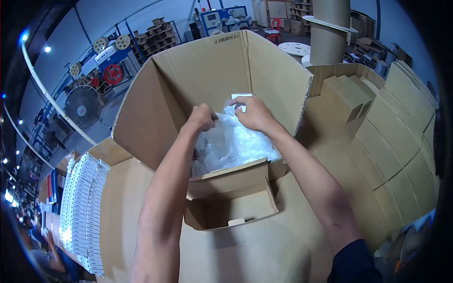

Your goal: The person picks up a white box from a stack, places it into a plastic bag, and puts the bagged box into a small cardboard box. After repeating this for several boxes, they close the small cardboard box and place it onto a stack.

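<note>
A large open cardboard box (pixel 203 70) stands in front of me with clear plastic bags (pixel 247 144) heaped inside. My left hand (pixel 202 118) is over the left part of the heap, its fingers closed on the plastic. My right hand (pixel 255 113) is at the back of the heap with curled fingers, pinching a clear bag. Just behind its fingertips shows a small white piece (pixel 241 95). Below the big box, nearer to me, sits a small open carton (pixel 250 205), with nothing seen inside it.
White printed boxes (pixel 80 207) are stacked at the left. Folded cardboard cartons (pixel 396 127) lean at the right, with a brown carton (pixel 347 96) behind. A large fan (pixel 81 107) and machinery (pixel 226 21) stand farther off. Another person (pixel 52 254) is at the lower left.
</note>
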The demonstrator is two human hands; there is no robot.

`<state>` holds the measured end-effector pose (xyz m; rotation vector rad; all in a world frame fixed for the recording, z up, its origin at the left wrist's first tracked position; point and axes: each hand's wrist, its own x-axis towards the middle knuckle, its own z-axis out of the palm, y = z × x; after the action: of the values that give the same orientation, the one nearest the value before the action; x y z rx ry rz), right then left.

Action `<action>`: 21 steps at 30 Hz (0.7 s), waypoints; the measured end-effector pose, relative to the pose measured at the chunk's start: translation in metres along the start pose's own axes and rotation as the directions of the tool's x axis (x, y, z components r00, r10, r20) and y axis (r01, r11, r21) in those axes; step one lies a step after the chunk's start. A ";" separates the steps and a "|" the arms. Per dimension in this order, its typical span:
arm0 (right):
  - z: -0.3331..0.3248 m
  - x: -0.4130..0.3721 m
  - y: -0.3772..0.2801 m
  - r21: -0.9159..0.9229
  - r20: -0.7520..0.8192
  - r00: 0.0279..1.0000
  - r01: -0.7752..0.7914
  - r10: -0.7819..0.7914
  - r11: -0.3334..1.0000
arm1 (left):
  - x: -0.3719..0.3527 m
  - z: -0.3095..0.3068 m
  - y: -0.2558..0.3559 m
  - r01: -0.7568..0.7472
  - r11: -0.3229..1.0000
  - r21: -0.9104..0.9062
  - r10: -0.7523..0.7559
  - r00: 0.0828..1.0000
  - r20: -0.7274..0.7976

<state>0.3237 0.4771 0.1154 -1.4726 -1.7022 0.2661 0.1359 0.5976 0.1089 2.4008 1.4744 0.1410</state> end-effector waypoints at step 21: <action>-0.077 -0.182 -0.129 0.574 -0.253 0.967 0.179 -0.034 0.799 | -0.333 -0.002 0.089 -0.480 0.101 -0.872 -0.092 0.868 -0.488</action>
<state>0.2766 0.2512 0.1632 -0.8925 -1.3346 0.4968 0.0570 0.2671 0.1669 1.3064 0.6012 1.3716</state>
